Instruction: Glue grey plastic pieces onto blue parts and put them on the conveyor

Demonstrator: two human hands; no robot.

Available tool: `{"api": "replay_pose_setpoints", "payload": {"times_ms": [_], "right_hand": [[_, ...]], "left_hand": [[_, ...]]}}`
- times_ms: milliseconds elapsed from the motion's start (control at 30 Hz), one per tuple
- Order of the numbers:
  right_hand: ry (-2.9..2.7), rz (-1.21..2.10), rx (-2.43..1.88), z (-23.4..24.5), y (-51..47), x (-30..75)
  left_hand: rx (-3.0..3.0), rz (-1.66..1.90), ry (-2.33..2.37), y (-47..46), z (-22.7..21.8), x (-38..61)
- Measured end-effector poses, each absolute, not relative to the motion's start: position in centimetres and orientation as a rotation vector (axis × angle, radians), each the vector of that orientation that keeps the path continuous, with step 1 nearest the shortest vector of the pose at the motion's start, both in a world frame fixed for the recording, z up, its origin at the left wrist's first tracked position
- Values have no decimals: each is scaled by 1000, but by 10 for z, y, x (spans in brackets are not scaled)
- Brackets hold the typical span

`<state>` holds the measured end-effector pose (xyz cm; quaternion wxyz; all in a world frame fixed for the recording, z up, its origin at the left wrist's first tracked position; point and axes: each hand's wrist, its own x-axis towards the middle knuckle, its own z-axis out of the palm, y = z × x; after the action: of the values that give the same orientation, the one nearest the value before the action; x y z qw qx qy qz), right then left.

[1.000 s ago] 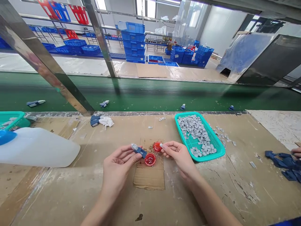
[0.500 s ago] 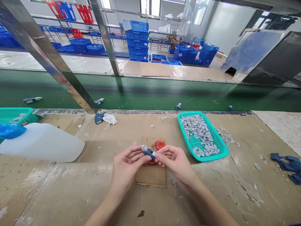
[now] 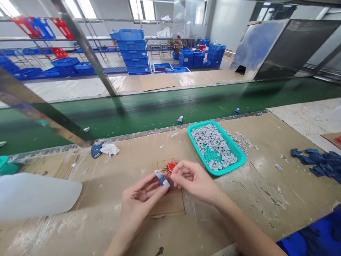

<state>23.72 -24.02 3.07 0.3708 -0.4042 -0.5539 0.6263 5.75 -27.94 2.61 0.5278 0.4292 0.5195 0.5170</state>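
My left hand point(image 3: 138, 199) pinches a small blue part with a grey end point(image 3: 162, 178) between thumb and fingers. My right hand point(image 3: 193, 179) is curled beside it, fingertips touching the same part. Both hover over a brown cardboard patch point(image 3: 167, 204). A red cap point(image 3: 172, 166) sits just behind the hands on the cardboard. A teal tray point(image 3: 241, 158) of several small grey pieces lies to the right of my right hand.
A white plastic jug point(image 3: 34, 193) lies at the left. A blue part and white rag point(image 3: 102, 149) sit near the green conveyor belt point(image 3: 160, 110), which carries scattered parts. Dark blue parts point(image 3: 317, 161) pile at the right. Loose grey pieces point(image 3: 243, 140) lie beside the tray.
My right hand came from the red cap to the blue part held in my left hand. The view has swung to the right and tilted.
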Motion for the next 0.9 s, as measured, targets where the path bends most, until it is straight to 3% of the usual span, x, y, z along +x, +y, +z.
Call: {"api": "replay_pose_setpoints", "payload": {"times_ms": [133,233,333,567,900], "right_hand": [[-1618,779,-1504,26,-215,291],[-1965,453,-1735,15,-199,321],[-2174,461,-1816,10,-189,325],[-1968,698,-2006,22,-182,312],[-1910,496,-2011,18,-184,306]], "left_hand": [[1282,1209,1310,-252,29,46],[1605,1139,1393,-206,24,27],[1907,1057,1555,-144,15,7],[2170,656,1959,-31,5,5],[2335,644,1893,-8,-2,65]]}}
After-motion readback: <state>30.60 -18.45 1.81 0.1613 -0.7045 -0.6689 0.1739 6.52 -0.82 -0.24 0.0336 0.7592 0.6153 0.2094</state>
